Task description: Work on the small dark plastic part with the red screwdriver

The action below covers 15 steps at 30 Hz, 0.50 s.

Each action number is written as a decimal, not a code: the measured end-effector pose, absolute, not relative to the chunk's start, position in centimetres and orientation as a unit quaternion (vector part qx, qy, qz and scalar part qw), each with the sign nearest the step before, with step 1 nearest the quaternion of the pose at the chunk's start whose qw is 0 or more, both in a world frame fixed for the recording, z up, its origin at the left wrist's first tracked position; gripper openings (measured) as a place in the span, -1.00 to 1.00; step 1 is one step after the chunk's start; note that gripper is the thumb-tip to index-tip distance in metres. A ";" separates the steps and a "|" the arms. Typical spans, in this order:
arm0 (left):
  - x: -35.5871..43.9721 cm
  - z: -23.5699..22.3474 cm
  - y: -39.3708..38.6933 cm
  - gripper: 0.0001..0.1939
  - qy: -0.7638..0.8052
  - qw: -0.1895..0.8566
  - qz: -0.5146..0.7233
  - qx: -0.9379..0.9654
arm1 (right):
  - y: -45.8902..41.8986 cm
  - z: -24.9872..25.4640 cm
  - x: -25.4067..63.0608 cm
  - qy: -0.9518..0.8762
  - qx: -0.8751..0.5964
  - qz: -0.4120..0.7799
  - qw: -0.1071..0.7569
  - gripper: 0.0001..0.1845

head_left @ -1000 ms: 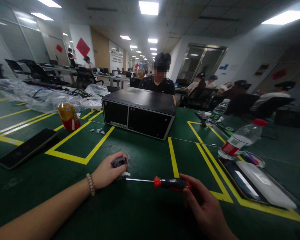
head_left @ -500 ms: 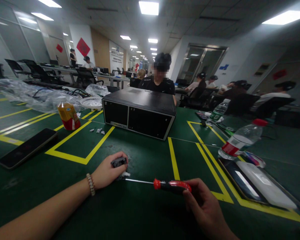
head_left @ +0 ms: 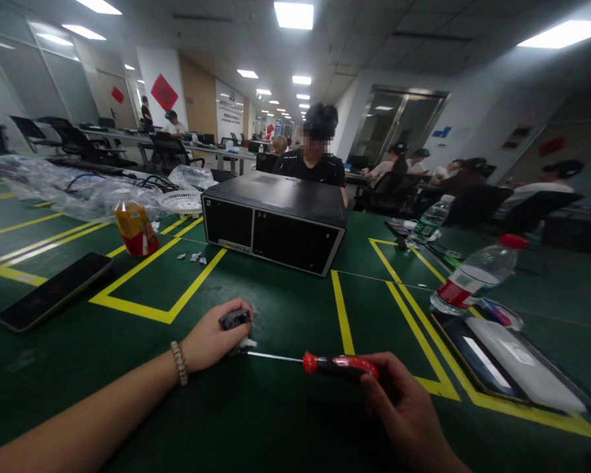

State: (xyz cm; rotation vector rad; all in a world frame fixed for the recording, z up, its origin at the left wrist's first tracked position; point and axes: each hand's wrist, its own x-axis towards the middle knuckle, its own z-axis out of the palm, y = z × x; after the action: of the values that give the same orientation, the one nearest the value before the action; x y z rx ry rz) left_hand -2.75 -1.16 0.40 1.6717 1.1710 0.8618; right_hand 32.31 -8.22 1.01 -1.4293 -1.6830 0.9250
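Observation:
My left hand [head_left: 217,338], with a beaded bracelet [head_left: 179,362] at the wrist, is closed around a small dark grey block-like part [head_left: 235,320]; its exact kind is not clear. A small white piece [head_left: 249,343] shows just below the thumb. My right hand [head_left: 402,401] grips the rear end of a red and black screwdriver [head_left: 342,366]. The screwdriver lies nearly level, its metal shaft pointing left. Its tip is beside the left thumb and the white piece; whether it touches the grey part I cannot tell.
Ahead stands a black box-shaped case [head_left: 276,217], a person [head_left: 312,157] seated behind it. To the left are a phone [head_left: 54,292], a drink bottle [head_left: 135,226] and plastic wrap [head_left: 88,194]. To the right are a red-capped bottle [head_left: 477,276] and another phone [head_left: 477,355].

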 end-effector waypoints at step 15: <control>-2.8 0.6 -1.3 -0.81 0.481 0.445 0.341 0.674 | -8.3 0.7 32.2 -0.644 -0.542 0.372 0.392 -0.59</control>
State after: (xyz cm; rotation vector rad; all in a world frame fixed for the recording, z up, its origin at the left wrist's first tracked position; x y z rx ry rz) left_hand -2.77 -1.29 0.60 1.6692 1.1923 0.8442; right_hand 32.17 -8.30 0.65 -1.3759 -1.6354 0.9435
